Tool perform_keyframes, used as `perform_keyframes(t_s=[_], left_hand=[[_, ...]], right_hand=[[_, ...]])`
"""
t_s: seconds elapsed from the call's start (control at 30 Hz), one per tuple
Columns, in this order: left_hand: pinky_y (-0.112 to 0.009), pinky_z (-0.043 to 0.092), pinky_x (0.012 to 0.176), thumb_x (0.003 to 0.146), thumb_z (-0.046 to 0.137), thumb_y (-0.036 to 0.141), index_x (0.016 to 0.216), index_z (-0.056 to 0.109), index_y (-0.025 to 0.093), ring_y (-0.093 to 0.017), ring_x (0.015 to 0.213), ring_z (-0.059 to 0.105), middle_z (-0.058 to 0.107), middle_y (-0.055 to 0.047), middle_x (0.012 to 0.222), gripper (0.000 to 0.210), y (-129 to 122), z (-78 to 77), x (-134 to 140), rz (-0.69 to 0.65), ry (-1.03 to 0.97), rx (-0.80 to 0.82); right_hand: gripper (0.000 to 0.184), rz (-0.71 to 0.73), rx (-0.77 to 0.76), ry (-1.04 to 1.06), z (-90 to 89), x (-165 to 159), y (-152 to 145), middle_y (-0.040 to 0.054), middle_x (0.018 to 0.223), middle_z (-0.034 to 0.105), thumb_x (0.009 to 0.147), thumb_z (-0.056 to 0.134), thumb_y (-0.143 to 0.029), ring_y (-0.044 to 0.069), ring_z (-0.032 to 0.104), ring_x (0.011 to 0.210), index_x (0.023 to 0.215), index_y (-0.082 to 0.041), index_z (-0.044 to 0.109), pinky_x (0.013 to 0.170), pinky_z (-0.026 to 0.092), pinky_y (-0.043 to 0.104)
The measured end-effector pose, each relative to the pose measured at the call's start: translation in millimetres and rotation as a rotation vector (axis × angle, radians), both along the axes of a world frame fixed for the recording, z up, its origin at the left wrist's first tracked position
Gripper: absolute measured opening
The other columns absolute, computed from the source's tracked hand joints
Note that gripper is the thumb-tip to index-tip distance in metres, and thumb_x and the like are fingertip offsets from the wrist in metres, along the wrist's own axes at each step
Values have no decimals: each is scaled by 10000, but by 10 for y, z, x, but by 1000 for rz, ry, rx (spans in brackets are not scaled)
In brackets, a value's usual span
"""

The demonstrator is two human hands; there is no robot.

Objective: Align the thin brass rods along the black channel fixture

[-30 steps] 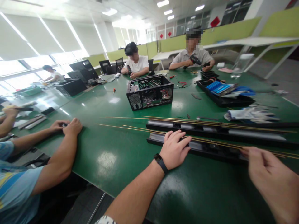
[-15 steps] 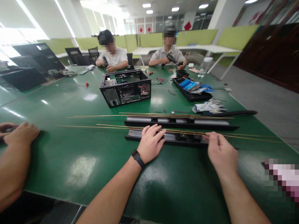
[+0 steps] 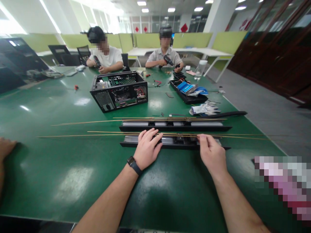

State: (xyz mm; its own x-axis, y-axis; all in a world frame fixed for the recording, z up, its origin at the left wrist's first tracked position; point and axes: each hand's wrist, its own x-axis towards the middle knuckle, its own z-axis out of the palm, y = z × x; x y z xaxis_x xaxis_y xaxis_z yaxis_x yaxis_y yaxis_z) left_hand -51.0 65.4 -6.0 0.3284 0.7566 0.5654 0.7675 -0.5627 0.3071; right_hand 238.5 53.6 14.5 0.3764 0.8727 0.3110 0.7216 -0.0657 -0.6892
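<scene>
Right hand (image 3: pixel 213 157) had thumb and forefinger pinched at the thin, straight, golden, metal-looking rods (image 3: pixel 179 134), which ran leftward past the left hand (image 3: pixel 147 150) and stuck out well beyond both hands. Left hand lay palm-down, unclenched, fingers spread over the rods and the long black channel with a pale grey strip inside (image 3: pixel 170 146); which it pressed, I couldn't tell. A second, similar black channel (image 3: pixel 175 128) sat just beyond both hands.

My read: rods light, springy, smooth, easily bowed or rolled; best gripped at two spaced points, not by one far tip. Channel probably stiff; take it by the ends. Hard to make out from my end: how many rods the pinch held, whatever the left fingers covered, the rods' faint tips off right.
</scene>
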Motion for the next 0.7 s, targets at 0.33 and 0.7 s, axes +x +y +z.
perform_keyframes(t_s=[0.33,0.7], left_hand=[[-583,364,1285,1067,639,267,1431,680,250,-317,1492,586,689,-132,1514,367,-2,2,-1,-4,1,4],[-587,368,1286,1062,646,263,1430,684,255,-321,1491,588,692,-129,1508,370,5,-6,-2,-2,2,8]], right_hand=[[554,7,15,7,-18,-10,2,104,1040,848,1031,436,-662,329,792,1067,1090,-253,805,935,558,418],[556,17,26,-25,-8,-30,-1,120,1051,844,1017,435,-652,337,788,1070,1099,-241,801,943,557,427]])
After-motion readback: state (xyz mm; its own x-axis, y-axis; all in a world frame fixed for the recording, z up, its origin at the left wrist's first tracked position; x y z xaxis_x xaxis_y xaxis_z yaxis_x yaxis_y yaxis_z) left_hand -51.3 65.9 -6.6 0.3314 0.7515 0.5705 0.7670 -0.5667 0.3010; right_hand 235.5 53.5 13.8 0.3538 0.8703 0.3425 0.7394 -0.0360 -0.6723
